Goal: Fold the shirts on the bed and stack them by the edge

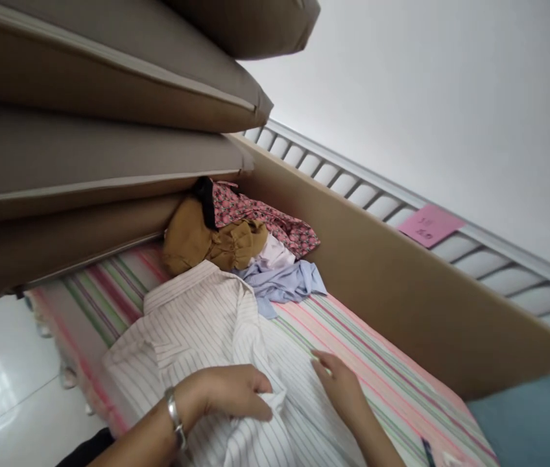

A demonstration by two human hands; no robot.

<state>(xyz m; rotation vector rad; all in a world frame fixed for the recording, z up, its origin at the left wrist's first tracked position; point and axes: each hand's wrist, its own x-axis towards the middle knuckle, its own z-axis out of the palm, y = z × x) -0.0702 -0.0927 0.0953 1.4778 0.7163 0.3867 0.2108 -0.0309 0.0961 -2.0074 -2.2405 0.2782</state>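
White striped shirt [202, 298]: left grip [239, 392] pinches a fold; right grip [340, 386], just beside, loosely open, looks empty. Suggest smoothing creases outward from left.

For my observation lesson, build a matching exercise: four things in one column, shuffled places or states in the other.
1. White striped collared shirt
2. Pink rectangular paper note
3. Mustard-brown ruffled cloth garment
4. Silver metal bracelet

A. On the grey slatted rail
B. Beside the pink floral-print cloth
C. Around the left wrist
D. Gripped by the left hand

Pairs: 1-D, 2-A, 3-B, 4-C
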